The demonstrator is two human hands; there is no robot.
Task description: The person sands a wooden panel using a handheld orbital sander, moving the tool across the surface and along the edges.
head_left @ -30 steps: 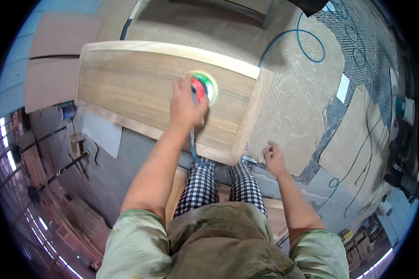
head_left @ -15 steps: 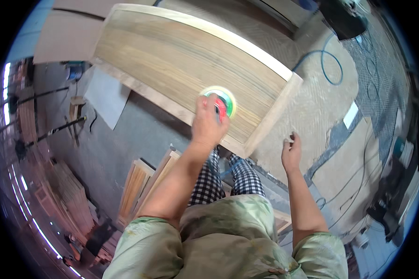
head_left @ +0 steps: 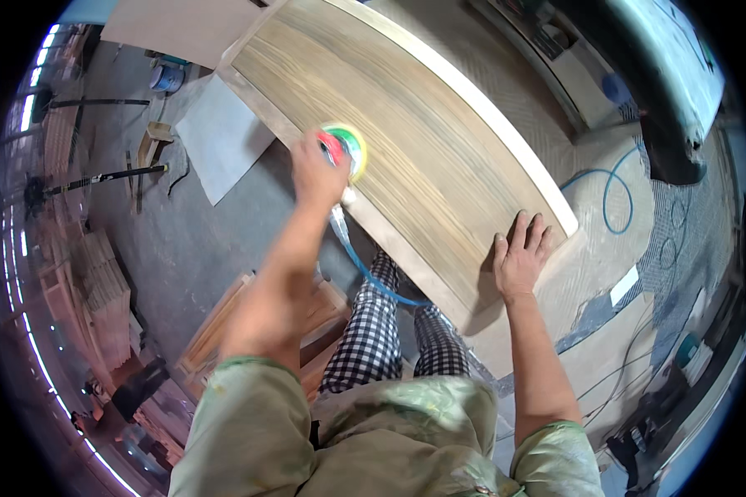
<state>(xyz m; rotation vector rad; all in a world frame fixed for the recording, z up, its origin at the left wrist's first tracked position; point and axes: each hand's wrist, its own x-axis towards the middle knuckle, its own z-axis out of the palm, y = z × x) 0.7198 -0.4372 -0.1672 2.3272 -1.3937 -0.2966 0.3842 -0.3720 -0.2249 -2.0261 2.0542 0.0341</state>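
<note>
A framed wooden panel (head_left: 406,124) with a pale raised border stretches in front of me from far left to near right. My left hand (head_left: 317,172) is closed over a round air sander (head_left: 356,149), red and green with a yellow pad edge. The sander rests on the panel beside its near border, and my fingers partly hide its top. From it a blue hose (head_left: 365,272) runs down across my legs. At the panel's right end, my right hand (head_left: 520,261) lies open and flat, fingers spread.
Wooden frames (head_left: 215,319) stand at my lower left, close to my legs. A white sheet (head_left: 222,137) lies on the floor left of the panel, near a blue can (head_left: 167,79). Another blue hose (head_left: 609,199) coils on the floor at right.
My left hand has carried the sander leftward along the panel. My right hand has come from the air onto the panel's right end. The view has shifted, so the panel sits differently.
</note>
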